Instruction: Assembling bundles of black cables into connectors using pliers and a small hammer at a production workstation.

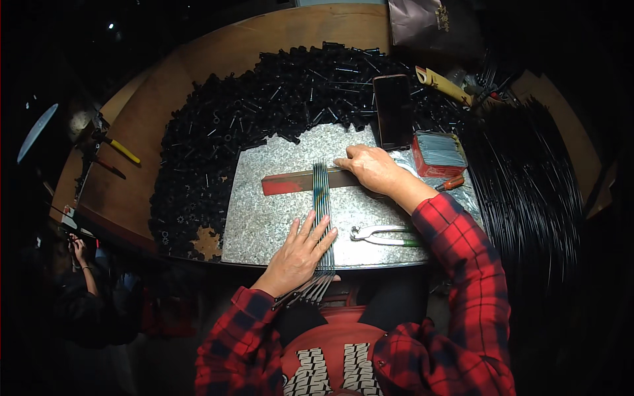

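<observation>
A row of thin dark rods (321, 198) lies side by side across a long red-and-grey bar (284, 184) on the speckled board. My left hand (297, 257) holds the rods near the board's front edge, fingers spread over them and the thumb tip showing underneath. Below that hand, their lower ends fan out beyond the edge. My right hand (373, 168) is closed over the right end of the bar, its index finger pointing left close to the rods' upper ends. Its other fingertips are hidden. Metal pincers (380, 233) with a green handle lie below the right hand.
Small black parts (264, 92) are heaped around the speckled board (257, 231). A phone (392, 112) stands behind my right hand, beside a red box (439, 155) of thin pieces. Long black strands (528, 178) hang at the right. Yellow-handled pliers (122, 149) sit at the left.
</observation>
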A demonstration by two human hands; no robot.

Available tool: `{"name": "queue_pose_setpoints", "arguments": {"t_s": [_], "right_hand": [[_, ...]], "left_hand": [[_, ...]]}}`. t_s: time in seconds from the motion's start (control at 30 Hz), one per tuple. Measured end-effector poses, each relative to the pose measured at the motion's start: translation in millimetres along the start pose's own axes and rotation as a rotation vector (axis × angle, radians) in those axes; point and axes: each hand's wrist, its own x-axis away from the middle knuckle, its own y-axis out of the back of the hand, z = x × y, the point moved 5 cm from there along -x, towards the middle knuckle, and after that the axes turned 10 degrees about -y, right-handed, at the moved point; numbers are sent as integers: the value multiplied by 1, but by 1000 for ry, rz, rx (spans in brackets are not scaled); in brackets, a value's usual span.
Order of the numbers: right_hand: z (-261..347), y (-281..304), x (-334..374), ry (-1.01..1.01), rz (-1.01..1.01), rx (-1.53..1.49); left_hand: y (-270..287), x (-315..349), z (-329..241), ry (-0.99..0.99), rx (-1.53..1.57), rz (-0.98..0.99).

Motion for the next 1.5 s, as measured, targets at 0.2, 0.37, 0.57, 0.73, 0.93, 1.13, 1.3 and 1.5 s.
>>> {"name": "queue_pose_setpoints", "arguments": {"t_s": [0.2,0.37,0.57,0.73,0.93,1.13,1.3,1.5], "right_hand": [[-10,1,-5,-68,-115,-118],[-13,3,-3,-71,23,-120],[-12,3,-3,-37,14,-134],[-6,4,-9,17,-54,-118],[-7,-3,-9,50,-58,-98],[-1,2,-11,71,-69,-96],[1,-4,-14,68,-96,-109],[11,-12,-20,27,-135,-188]], "left_hand": [[1,1,1,7,9,-7],[1,2,3,13,46,-28],[2,1,2,9,42,-24],[0,2,3,11,47,-32],[1,2,3,16,61,-22],[1,2,4,15,52,-12],[5,-1,3,13,49,-19],[-6,2,5,-7,-26,-13]]}}
